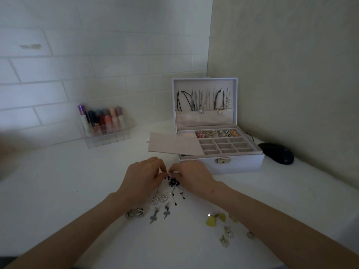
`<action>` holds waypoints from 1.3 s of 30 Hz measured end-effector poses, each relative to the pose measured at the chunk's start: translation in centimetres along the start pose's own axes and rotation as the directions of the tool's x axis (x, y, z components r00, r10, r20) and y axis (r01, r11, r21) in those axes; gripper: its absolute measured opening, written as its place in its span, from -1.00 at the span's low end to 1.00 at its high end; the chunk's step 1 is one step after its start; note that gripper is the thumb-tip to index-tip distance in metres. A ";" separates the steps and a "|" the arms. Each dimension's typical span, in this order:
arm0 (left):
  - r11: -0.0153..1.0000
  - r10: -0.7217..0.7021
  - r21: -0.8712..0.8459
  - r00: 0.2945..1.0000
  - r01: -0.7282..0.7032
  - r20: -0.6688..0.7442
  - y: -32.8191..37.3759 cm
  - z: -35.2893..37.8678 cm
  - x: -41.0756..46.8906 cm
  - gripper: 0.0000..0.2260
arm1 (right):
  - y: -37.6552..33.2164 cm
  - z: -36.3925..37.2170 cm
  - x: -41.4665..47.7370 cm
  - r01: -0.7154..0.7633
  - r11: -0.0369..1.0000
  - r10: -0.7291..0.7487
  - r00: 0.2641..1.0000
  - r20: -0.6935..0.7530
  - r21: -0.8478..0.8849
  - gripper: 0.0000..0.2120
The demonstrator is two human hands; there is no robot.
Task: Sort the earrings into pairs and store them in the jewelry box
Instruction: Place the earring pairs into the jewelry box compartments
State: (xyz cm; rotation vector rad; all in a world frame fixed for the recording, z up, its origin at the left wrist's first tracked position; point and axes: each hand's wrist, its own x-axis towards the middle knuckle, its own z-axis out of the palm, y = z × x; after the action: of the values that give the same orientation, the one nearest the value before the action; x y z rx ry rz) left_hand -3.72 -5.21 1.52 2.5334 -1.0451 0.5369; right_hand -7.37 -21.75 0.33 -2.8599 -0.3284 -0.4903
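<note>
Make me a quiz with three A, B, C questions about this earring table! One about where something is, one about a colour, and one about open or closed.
1. Where is the black mouse?
A. right of the jewelry box
B. inside it
C. left of it

2. What colour are the plain heart earrings?
A. red
B. yellow
C. blue

3. How is the box's lid?
A. shut
B. taken off
C. standing open

Answers:
1. A: it lies just past the box's right wall.
2. B: both solid hearts look yellow.
3. C: necklaces hang inside the raised lid.
</note>
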 end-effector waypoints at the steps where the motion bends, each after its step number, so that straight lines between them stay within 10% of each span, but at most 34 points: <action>1: 1.000 0.005 -0.002 1.000 -0.005 -0.010 0.0 -0.1 0.0 -0.90 | -0.1 0.1 0.0 0.002 1.000 -0.003 1.000 -0.017 -0.007 -0.77; 18: 0.991 0.113 -0.038 0.959 -0.127 -0.261 2.1 -2.8 1.1 -0.79 | -0.2 0.1 0.1 -0.037 0.998 0.033 0.997 -0.068 -0.048 -0.81; 25: 0.994 -0.064 -0.096 0.978 0.045 -0.200 3.0 -3.7 3.3 -0.92 | 1.0 -3.5 -1.8 -0.018 0.992 0.057 0.949 -0.311 0.127 -0.91; 39: 0.994 -0.095 -0.066 0.995 0.093 -0.035 5.9 0.9 11.3 -0.83 | 9.7 -8.5 0.3 -0.235 0.864 0.389 0.874 -0.292 0.446 -0.96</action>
State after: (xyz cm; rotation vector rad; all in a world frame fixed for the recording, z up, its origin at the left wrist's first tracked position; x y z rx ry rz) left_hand -0.39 -16.26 6.99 2.4918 -0.9100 0.5150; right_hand -7.15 -33.07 6.54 -2.2939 0.1085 -0.7810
